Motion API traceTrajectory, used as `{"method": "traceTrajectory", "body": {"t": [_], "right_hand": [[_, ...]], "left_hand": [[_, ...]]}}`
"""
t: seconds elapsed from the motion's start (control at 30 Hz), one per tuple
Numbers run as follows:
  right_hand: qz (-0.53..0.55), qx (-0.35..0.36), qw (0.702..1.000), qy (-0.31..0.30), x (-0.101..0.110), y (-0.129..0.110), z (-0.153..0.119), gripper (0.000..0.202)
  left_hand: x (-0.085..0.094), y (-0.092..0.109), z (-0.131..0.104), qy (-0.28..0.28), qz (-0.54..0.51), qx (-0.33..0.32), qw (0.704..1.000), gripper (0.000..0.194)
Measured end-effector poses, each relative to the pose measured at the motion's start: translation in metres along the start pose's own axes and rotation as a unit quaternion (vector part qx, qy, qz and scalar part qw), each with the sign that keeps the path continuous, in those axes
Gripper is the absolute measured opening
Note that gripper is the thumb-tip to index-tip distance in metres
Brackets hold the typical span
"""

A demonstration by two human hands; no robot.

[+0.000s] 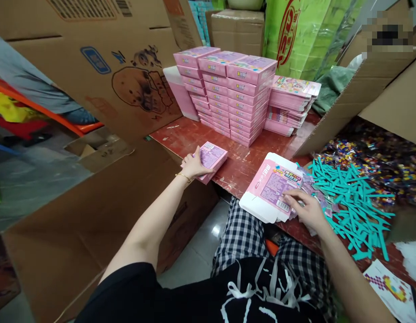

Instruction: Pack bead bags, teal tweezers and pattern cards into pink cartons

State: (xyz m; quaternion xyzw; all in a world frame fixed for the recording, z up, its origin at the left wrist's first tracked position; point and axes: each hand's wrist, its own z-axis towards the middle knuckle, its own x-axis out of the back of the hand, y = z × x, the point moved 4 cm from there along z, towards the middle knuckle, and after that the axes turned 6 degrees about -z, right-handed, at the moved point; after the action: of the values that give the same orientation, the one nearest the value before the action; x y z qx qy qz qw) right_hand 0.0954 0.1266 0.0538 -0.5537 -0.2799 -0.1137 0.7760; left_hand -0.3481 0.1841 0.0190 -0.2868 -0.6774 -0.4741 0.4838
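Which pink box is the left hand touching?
The pink box at the edge of the table, gripped by the left hand; it lies apart from the tall stack farther back.

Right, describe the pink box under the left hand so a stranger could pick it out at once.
On the red-brown table, find the tall stacks of boxes. Nearer the wearer, at the table edge, the left hand grasps one pink box. It lies apart from those stacks and, unlike the flat carton at the right hand, has full depth.
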Motion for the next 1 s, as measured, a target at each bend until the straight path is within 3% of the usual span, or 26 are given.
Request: {"method": "traceTrajectory", "body": {"t": [0.1,0.23,0.37,0.5,0.8,1.0], "right_hand": [[-0.035,0.042,0.999,0.003,-0.005,0.009,0.042,0.026],[-0.124,0.052,0.991,-0.029,-0.014,0.04,0.091,0.033],[-0.266,-0.01,0.959,-0.096,-0.022,0.069,0.122,0.07],[-0.325,-0.05,0.935,-0.129,-0.028,0.079,0.131,0.088],[-0.359,-0.094,0.923,-0.098,-0.03,0.08,0.131,0.082],[-0.406,-0.14,0.892,-0.142,-0.032,0.064,0.144,0.077]], "left_hand": [[0.004,-0.001,0.004,0.008,0.005,0.029,1.0,0.133],[0.009,-0.007,0.013,-0.019,0.008,0.038,0.999,0.126],[0.006,-0.007,0.012,-0.036,0.018,0.019,0.999,0.123],[0.005,-0.005,0.011,-0.028,0.022,0.006,0.999,0.118],[0.009,-0.012,0.014,-0.023,0.035,0.005,0.999,0.119],[0.004,-0.011,0.011,-0.02,0.03,0.0,0.999,0.12]]}}
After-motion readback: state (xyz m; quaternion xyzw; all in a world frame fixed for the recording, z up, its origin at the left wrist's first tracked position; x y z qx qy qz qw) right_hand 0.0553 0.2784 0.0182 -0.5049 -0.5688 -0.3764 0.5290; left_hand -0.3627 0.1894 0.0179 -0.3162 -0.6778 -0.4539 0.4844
